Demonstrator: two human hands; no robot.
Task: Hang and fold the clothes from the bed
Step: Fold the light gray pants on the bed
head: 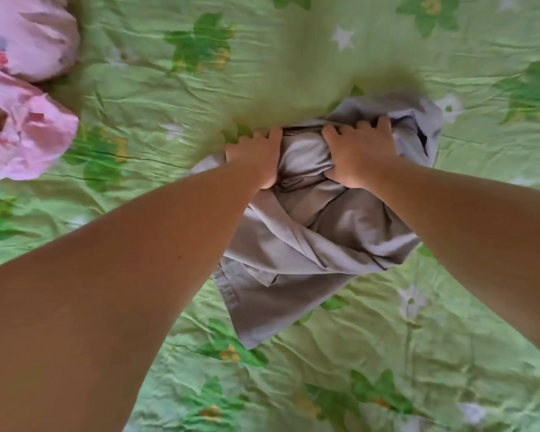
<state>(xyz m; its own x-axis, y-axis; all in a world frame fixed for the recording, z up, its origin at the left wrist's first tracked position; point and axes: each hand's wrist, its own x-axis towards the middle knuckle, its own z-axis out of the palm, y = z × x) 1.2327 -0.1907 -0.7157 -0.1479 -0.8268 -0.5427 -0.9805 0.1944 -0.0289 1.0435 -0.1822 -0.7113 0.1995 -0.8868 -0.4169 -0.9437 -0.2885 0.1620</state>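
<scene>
We're seeing a bare left forearm (138,260) and bare right forearm (468,219), uncovered along all the length showing, ending in bare left hand (256,157) and right hand (359,154).

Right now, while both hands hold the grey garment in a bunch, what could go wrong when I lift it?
1. The left hand and right hand grip the grey garment as a crumpled bunch, so creases may deepen and its shape may be hard to find for hanging.
2. Its loose lower part trails over the green sheet and may drag on it.
</scene>
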